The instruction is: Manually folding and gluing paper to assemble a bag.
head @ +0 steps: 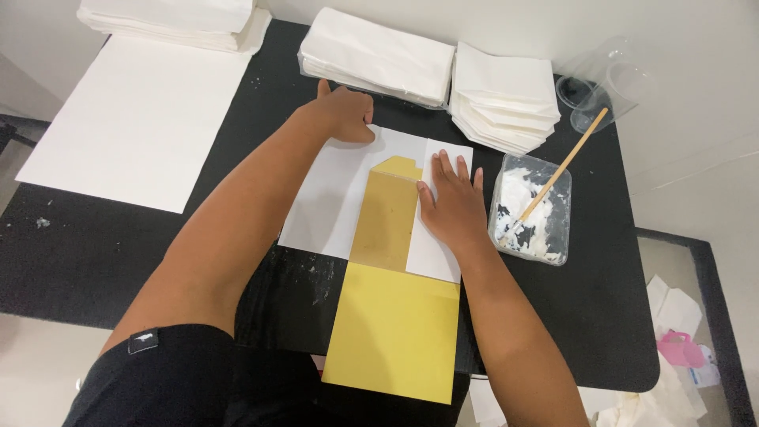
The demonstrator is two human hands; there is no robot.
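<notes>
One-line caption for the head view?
Both hands, left hand and right hand, press white paper around a yellow template beside a paste tray.

Matt white paper sheet (332,198); yellow card (395,328); clear plastic tray (531,207).

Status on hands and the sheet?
Left hand presses white sheet top edge. Right hand flat on folded flap. Yellow template under the sheet. Paste tray alongside, nothing blocking.

On the table (95,261), my left hand (344,115) and right hand (452,202) press the paper sheet (328,198) over the card template (395,316), glue tray (531,209) right, folded bag stacks (379,55) behind.
</notes>
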